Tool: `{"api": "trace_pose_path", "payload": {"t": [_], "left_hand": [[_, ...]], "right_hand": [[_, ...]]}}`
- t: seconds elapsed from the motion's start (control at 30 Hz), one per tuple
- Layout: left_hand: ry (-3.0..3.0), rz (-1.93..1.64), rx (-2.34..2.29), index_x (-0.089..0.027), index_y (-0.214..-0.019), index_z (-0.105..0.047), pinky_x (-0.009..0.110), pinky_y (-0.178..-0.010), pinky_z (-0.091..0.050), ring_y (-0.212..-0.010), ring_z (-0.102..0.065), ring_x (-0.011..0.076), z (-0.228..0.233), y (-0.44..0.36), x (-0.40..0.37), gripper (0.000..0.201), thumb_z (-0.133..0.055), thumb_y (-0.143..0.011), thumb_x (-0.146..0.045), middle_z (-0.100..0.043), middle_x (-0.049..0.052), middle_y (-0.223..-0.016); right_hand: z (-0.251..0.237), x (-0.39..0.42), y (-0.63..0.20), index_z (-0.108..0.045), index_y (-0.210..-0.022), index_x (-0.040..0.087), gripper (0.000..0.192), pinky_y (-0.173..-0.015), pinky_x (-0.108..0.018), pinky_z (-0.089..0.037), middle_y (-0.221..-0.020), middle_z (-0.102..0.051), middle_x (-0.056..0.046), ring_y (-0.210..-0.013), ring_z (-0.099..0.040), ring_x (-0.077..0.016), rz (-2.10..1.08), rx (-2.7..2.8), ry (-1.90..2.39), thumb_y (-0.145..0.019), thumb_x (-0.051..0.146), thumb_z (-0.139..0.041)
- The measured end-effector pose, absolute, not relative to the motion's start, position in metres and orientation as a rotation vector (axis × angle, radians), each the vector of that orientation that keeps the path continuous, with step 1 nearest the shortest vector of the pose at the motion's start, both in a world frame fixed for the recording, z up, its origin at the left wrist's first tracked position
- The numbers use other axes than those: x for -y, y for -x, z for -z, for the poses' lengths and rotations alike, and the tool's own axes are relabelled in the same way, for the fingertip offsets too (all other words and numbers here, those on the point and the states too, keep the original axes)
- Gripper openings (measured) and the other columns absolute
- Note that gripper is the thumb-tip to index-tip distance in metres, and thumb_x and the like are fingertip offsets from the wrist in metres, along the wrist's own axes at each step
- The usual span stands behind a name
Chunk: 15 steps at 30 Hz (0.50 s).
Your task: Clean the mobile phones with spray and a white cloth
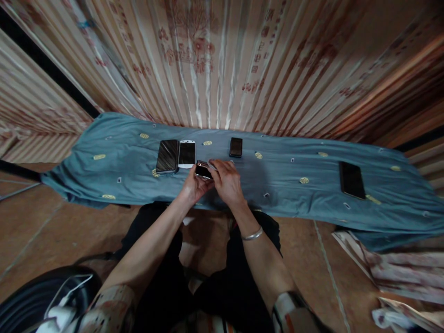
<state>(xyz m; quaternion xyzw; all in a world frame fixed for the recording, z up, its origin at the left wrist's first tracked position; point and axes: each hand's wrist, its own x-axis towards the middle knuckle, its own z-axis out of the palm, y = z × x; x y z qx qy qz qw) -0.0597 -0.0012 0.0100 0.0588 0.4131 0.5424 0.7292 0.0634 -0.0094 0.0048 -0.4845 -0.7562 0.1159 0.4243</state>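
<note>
Both my hands meet over the near edge of a blue cloth spread on a low surface. My left hand cups a small dark phone from below. My right hand grips the same phone from the right, fingers on its top edge. A silver bangle sits on my right wrist. Just beyond the hands lie a black phone and a white-framed phone side by side, and a small black phone lies to the right of them.
A larger black phone lies far right on the cloth. Striped patterned curtains hang behind. My legs in dark trousers are below, over a brown tiled floor. Papers lie at the lower right, a black round object lower left.
</note>
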Motion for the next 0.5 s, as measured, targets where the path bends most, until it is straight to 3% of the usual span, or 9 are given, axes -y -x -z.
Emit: {"api": "trace_pose_path", "payload": {"t": [0.3,0.5], "left_hand": [[-0.243,-1.134,-0.938,-0.018,-0.111,-0.064,0.040,-0.071,-0.059,-0.068,-0.069,0.0219,-0.013,0.060,0.008,0.034,-0.038,-0.102,-0.039,-0.074,0.006,-0.080],[-0.378,-1.016,-0.899,-0.011,-0.123,-0.064,0.040,-0.068,-0.060,-0.068,-0.072,0.0242,-0.012,0.063,0.014,0.046,-0.035,-0.103,-0.040,-0.075,0.011,-0.081]], "right_hand": [[-0.008,0.004,-0.077,-0.072,-0.117,0.020,0.037,-0.101,-0.037,-0.048,-0.116,-0.075,-0.011,-0.108,-0.065,-0.0240,-0.308,1.752,1.250,-0.108,0.040,-0.043],[-0.003,-0.004,-0.088,-0.073,-0.111,0.020,0.045,-0.092,-0.035,-0.051,-0.106,-0.077,-0.011,-0.100,-0.067,-0.0239,-0.258,1.616,1.284,-0.107,0.049,-0.039]]}}
